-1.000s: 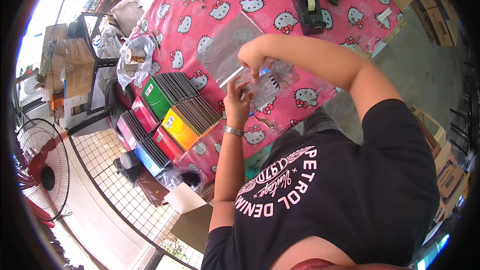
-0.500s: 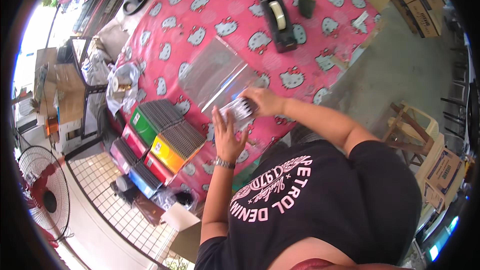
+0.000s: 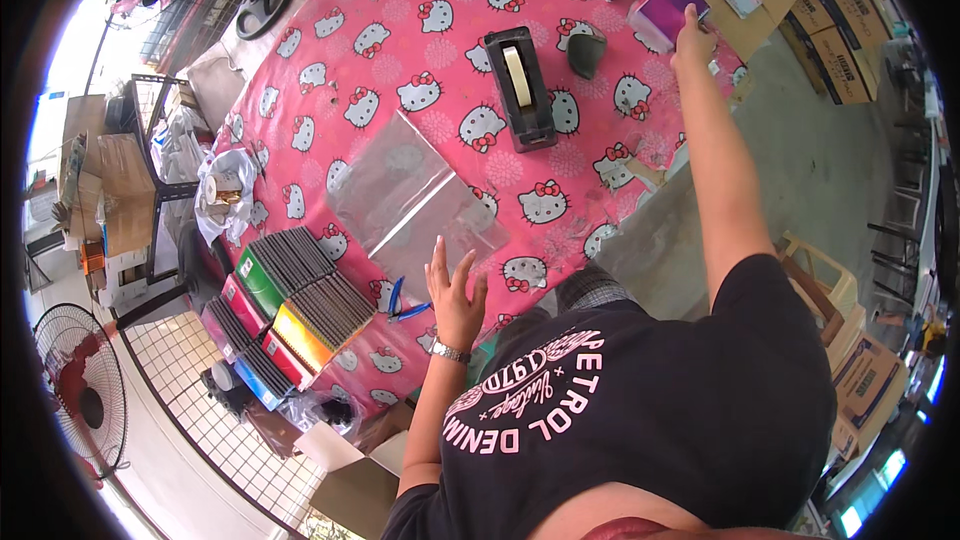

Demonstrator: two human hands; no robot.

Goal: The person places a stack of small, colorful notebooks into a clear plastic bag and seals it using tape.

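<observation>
My left hand (image 3: 455,290), a watch on its wrist, hovers open with fingers spread at the near edge of a pink cartoon-cat tablecloth (image 3: 400,30), just beside a pile of clear plastic bags (image 3: 405,195). My right arm stretches far out to the upper right. There my right hand (image 3: 693,40) touches a purple box (image 3: 662,8) at the table's far corner; I cannot make out what its fingers hold. A black tape dispenser (image 3: 522,90) and a dark grey lump (image 3: 585,48) lie between the two hands.
Coloured trays of dark flat items (image 3: 300,300) line the table's left edge, with a blue-handled tool (image 3: 402,305) beside them. A white bag (image 3: 225,195), cardboard boxes (image 3: 840,10), a plastic stool (image 3: 820,275) and a floor fan (image 3: 75,390) surround the table.
Both hands were together on a small clear packet. They have parted: my right hand has reached out to the purple box, and my left hand is now empty and spread.
</observation>
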